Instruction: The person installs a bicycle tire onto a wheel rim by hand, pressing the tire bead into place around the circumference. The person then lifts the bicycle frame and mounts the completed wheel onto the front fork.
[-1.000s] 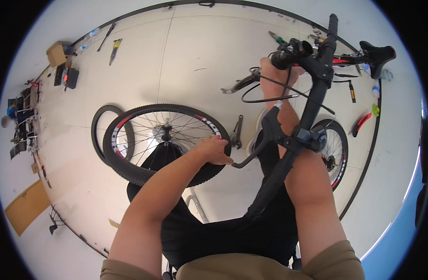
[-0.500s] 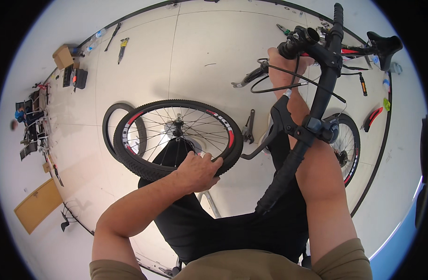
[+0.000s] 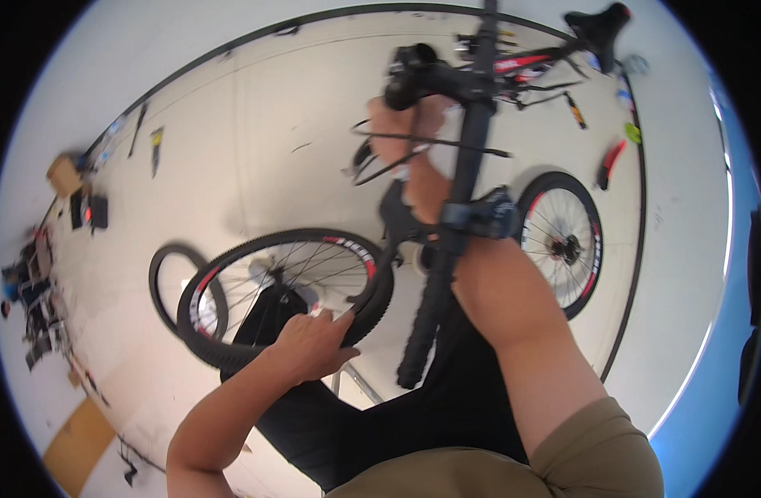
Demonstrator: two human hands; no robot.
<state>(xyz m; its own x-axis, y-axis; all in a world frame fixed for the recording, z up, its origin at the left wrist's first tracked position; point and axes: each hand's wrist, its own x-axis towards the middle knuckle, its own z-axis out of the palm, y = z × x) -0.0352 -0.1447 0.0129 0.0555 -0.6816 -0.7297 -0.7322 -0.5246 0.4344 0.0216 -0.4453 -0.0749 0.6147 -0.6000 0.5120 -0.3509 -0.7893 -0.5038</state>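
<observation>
Head view: both hands are showing over the floor (image 3: pixel 256 158).
Left hand (image 3: pixel 314 339): is gripping the wheel's tyre on its near side, fingers curled over, thumb standing off.
Right hand (image 3: pixel 397 129): is closing round the frame's front end below the stem; its fingertips are partly hiding.
Wheel (image 3: pixel 274 272): is tilting over the person's left leg, well in from the floor's left edge.
Frame (image 3: pixel 530 62): is reaching toward the floor's far right corner, carrying handlebar (image 3: pixel 472 158) and saddle (image 3: pixel 598 31).
Second wheel (image 3: pixel 565 251): is sitting near the floor's right edge.
Loose tyre (image 3: pixel 156 286): is lying just left of the wheel.
Done: handlebar and saddle are seemingly sitting fitted.
Left: both wheels are seemingly sitting apart from the frame, neither yet fitted.
</observation>
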